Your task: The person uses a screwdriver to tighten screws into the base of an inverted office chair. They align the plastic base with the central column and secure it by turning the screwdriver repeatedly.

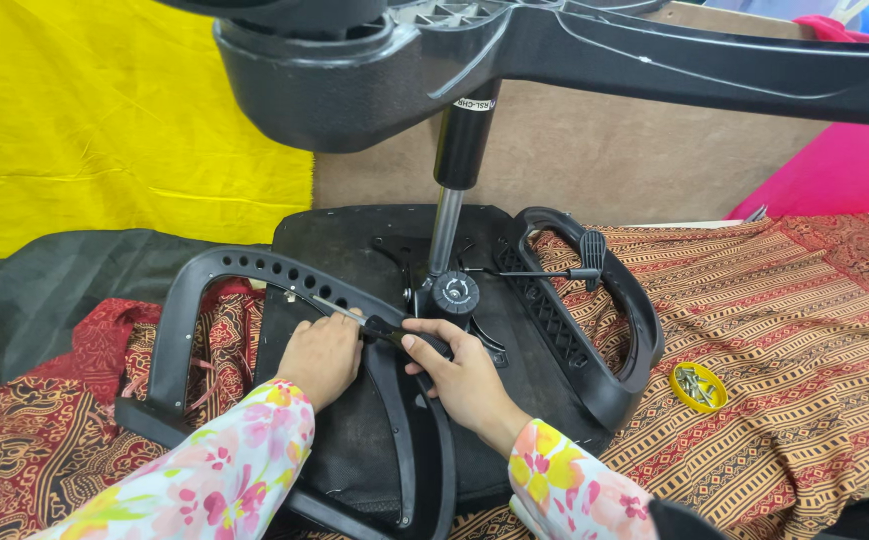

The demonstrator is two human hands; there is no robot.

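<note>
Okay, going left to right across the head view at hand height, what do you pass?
Left armrest → left hand → screwdriver → right hand → right armrest → yellow dish of screws.

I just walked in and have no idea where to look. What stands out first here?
An upturned office chair fills the middle, its black wheel base looming at the top. Below, the left hand rests on an armrest while the right hand holds a screwdriver. A yellow dish of screws sits right.
</note>
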